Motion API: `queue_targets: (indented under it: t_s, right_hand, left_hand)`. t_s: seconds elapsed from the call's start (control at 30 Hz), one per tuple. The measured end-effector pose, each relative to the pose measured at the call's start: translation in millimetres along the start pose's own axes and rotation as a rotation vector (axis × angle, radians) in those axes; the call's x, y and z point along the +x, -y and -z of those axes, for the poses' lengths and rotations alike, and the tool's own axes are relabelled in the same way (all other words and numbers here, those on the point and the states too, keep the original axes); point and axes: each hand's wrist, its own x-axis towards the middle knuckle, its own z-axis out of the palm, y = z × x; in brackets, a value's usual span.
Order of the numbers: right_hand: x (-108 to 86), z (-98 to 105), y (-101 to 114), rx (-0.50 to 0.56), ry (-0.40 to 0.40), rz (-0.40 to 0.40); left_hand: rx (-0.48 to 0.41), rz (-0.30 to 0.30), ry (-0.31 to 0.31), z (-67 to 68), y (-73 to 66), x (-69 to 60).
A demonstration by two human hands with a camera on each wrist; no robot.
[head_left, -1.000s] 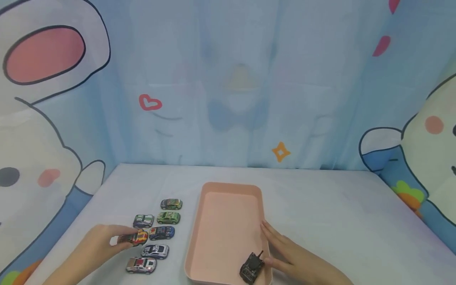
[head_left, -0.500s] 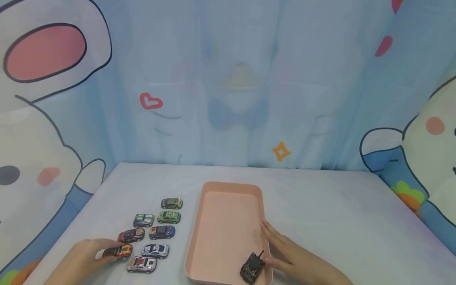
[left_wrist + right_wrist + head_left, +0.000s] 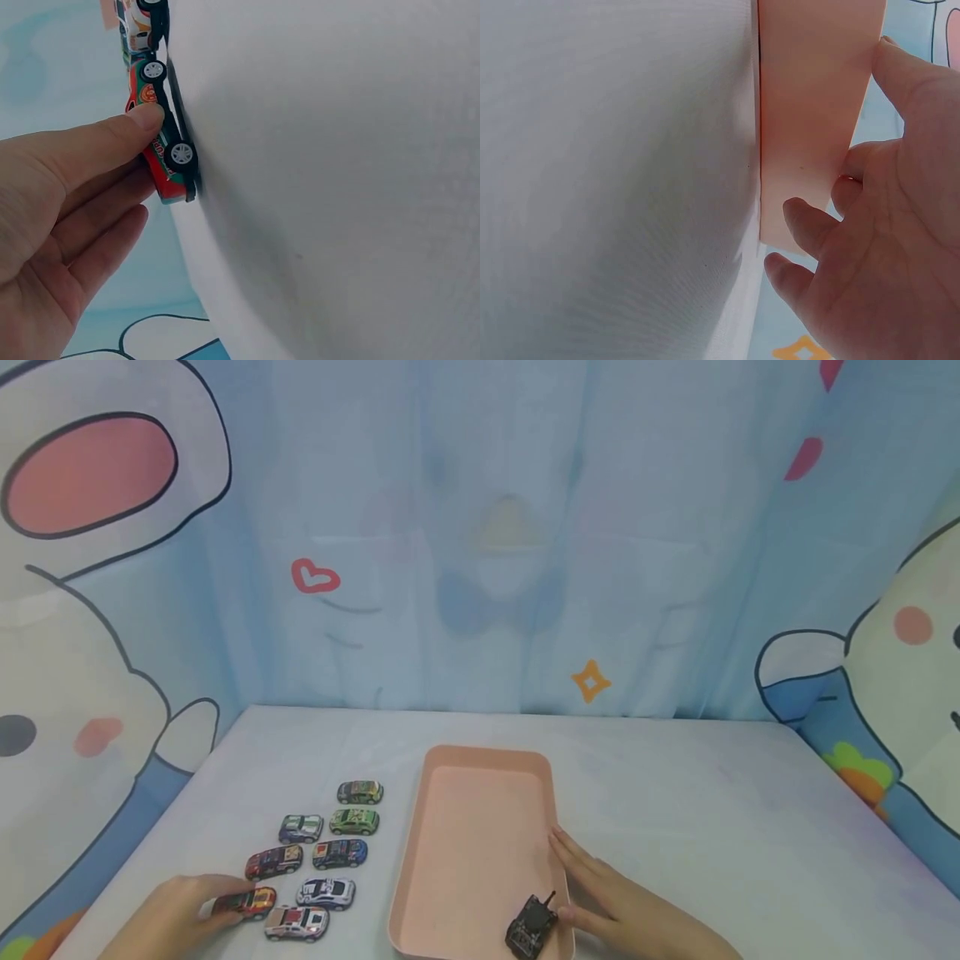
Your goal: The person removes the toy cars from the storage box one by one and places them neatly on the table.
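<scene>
My left hand (image 3: 176, 910) pinches a red, yellow and green toy car (image 3: 246, 903) between thumb and fingers at the table's left front. In the left wrist view the thumb lies on the side of this toy car (image 3: 161, 135), wheels facing the white surface. Close by are a silver-and-red toy car (image 3: 297, 923) and a dark red toy car (image 3: 274, 862). My right hand (image 3: 622, 897) rests against the right edge of a pink tray (image 3: 480, 827), fingers extended. The right wrist view shows fingertips touching the tray's outer wall (image 3: 810, 112). A black toy tank (image 3: 531, 927) sits in the tray's near right corner.
More toy cars stand left of the tray: white-and-black (image 3: 326, 893), blue (image 3: 340, 853), green (image 3: 354, 822), camouflage-like (image 3: 360, 792) and silver-green (image 3: 301, 828). White cloth covers the table (image 3: 675, 793). A blue cartoon curtain (image 3: 510, 610) hangs behind.
The left hand has moved the red-yellow toy car left and toward the near edge, from beside the blue one, uncovering the dark red car. The right hand and tray have stayed put.
</scene>
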Motion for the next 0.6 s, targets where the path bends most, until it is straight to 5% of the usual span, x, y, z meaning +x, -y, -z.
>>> queue_targets:
  t_s: [0.2, 0.37, 0.5, 0.6]
  right_hand:
    - [-0.1, -0.1, 0.5, -0.007, 0.001, 0.004]
    - [-0.2, -0.2, -0.5, -0.026, -0.015, 0.063]
    - [-0.4, -0.5, -1.0, -0.023, -0.014, 0.053]
    - [-0.4, -0.4, -0.9, -0.017, -0.006, 0.028]
  left_hand:
    - [0.054, -0.003, 0.021, -1.1, -7.5, 0.7]
    - [0.077, -0.04, 0.043, 12.2, -22.5, 2.8]
    - [0.049, -0.157, -0.068, 31.9, -46.4, 7.7]
    - [-0.007, -0.299, -0.195, 42.2, -69.6, 11.9]
